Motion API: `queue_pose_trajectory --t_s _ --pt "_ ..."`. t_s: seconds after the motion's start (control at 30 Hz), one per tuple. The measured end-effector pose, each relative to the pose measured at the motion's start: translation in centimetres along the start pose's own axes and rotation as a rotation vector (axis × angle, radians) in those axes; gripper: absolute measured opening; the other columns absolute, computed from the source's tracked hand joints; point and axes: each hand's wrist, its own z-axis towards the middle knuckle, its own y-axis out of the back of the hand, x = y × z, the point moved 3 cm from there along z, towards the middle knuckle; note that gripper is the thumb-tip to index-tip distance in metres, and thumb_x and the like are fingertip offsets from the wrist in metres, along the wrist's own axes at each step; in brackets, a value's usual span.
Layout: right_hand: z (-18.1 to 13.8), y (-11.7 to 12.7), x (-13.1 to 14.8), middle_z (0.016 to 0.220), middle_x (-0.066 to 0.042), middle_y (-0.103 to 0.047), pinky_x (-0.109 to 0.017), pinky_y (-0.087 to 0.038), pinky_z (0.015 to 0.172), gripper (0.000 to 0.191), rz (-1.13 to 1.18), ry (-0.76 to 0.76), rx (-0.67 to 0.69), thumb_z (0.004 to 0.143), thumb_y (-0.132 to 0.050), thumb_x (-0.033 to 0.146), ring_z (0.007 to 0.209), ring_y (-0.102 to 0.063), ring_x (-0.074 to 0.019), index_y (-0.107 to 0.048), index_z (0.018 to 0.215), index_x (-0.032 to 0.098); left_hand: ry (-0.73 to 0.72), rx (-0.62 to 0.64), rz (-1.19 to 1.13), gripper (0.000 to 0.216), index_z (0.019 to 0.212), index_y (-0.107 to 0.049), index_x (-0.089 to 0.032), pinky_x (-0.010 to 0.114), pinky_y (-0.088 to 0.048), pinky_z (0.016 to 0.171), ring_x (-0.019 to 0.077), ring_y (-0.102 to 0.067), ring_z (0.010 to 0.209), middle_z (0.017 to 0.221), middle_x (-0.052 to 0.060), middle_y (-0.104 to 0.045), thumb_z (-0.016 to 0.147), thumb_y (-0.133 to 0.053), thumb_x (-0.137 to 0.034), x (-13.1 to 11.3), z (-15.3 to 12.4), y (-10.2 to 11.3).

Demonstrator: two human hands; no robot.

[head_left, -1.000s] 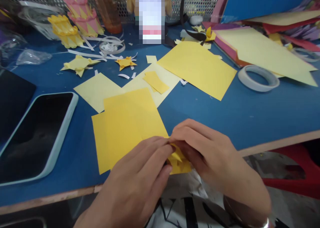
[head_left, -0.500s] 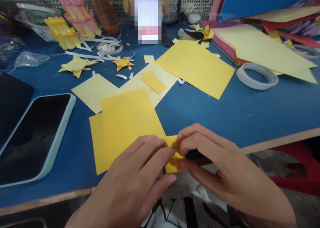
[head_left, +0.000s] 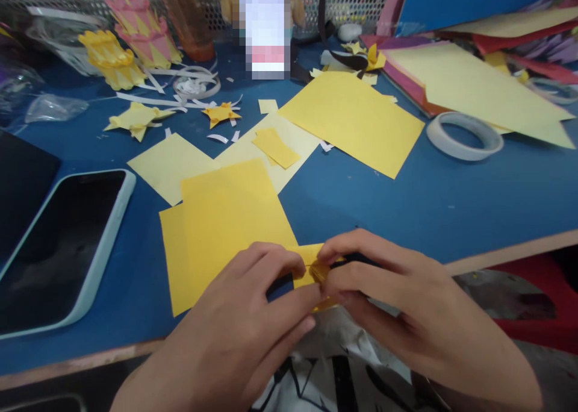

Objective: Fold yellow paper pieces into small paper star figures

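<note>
Gripping a small folded paper (head_left: 300,279) at the lower centre of the frame, the left hand (head_left: 253,321) and right hand (head_left: 401,303) meet near the front edge of the blue table (head_left: 352,201). I see the left fingers curled over the paper's left part and the right fingertips bunched on its right part, pinching it; whether it touches the table I cannot tell. Overlapping yellow sheets (head_left: 226,231) lie just left of it. A phone (head_left: 58,249) rests at lower left, a tape roll (head_left: 469,154) at right, a paper star (head_left: 221,114) at upper left.
</note>
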Motion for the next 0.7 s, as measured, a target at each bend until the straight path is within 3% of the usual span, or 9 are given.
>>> queue_pose_trajectory --t_s 0.43,0.6,0.7 --pt "0.54 0.22 -0.36 0.102 -0.006 -0.062 -0.021 -0.046 0.081 0.007 -0.116 0.072 -0.009 0.088 -0.057 0.018 0.093 -0.057 -0.0128 -0.059 0.082 0.016 0.015 -0.069 0.044 0.007 0.100 -0.048 -0.022 0.026 -0.047 0.082 0.0159 -0.055 0.096 0.103 0.001 -0.058 0.094 -0.045 -0.020 0.21 0.16 0.52" --pt "0.67 -0.12 -0.65 0.103 -0.007 -0.063 -0.029 -0.046 0.082 0.016 -0.178 0.130 -0.010 0.092 -0.050 0.018 0.095 -0.057 -0.0161 -0.065 0.087 0.015 -0.033 -0.069 0.081 0.018 0.100 -0.053 -0.021 0.029 -0.052 0.076 0.0159 -0.058 0.089 0.098 0.001 -0.061 0.097 -0.035 -0.018 0.25 0.25 0.48" --pt "0.55 -0.17 -0.81 0.102 -0.007 -0.063 -0.032 -0.046 0.086 0.015 -0.198 0.145 -0.025 0.090 -0.051 0.016 0.095 -0.057 -0.0173 -0.066 0.086 0.015 -0.042 -0.078 0.093 0.022 0.102 -0.054 -0.021 0.028 -0.052 0.081 0.0147 -0.059 0.092 0.099 0.001 -0.062 0.098 -0.032 -0.018 0.32 -0.01 0.50"
